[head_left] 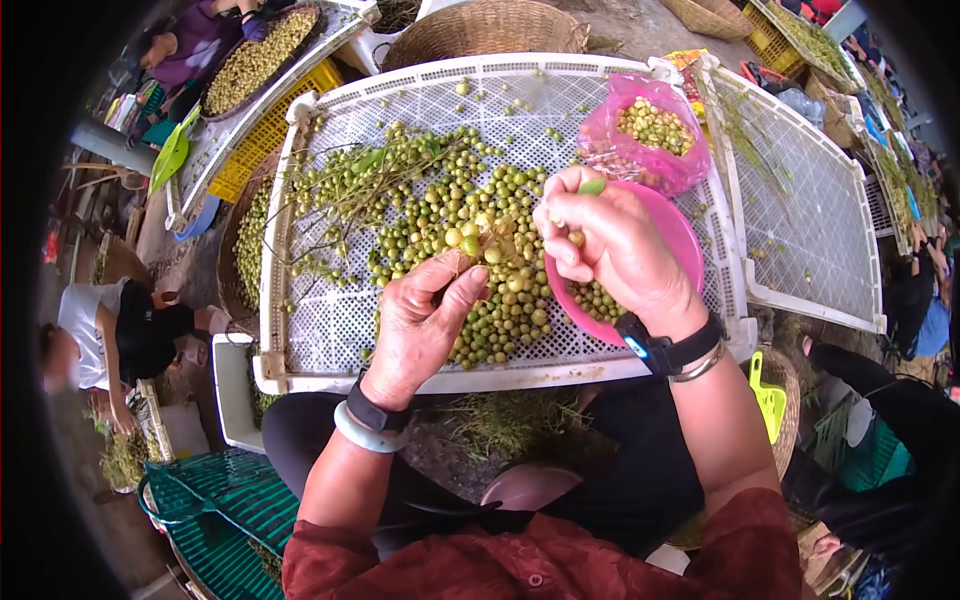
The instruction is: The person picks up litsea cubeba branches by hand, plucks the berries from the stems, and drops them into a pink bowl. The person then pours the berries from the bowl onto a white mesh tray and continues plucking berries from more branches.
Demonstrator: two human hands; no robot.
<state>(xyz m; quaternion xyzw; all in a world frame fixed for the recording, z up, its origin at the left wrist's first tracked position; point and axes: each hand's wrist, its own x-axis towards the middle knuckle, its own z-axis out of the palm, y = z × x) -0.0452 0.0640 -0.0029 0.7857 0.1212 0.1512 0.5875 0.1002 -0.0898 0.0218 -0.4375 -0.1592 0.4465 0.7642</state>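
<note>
Small round green-yellow fruits (pixel 515 290) lie heaped on a white perforated plastic tray (pixel 330 352) before me. My left hand (pixel 425 315) is closed in a pinch on a thin-stemmed sprig of fruits (pixel 472 243), just over the heap. To its right, my right hand (pixel 610 235) has its fingers curled, with a fruit (pixel 577 238) showing at them and a small green leaf (pixel 592 186) at the thumb side. That hand hangs above a pink bowl (pixel 690 250) partly filled with loose fruits. Behind the bowl stands a pink plastic bag (pixel 690 165) of paler fruits.
Leafy fruit stems (pixel 335 195) cover the tray's left side. A second white tray (pixel 800 200) adjoins on the right, and a wicker basket (pixel 480 35) stands behind. At left are a basket of fruits (pixel 250 235) and a seated person (pixel 95 335). A lime-green scoop (pixel 768 400) lies at right.
</note>
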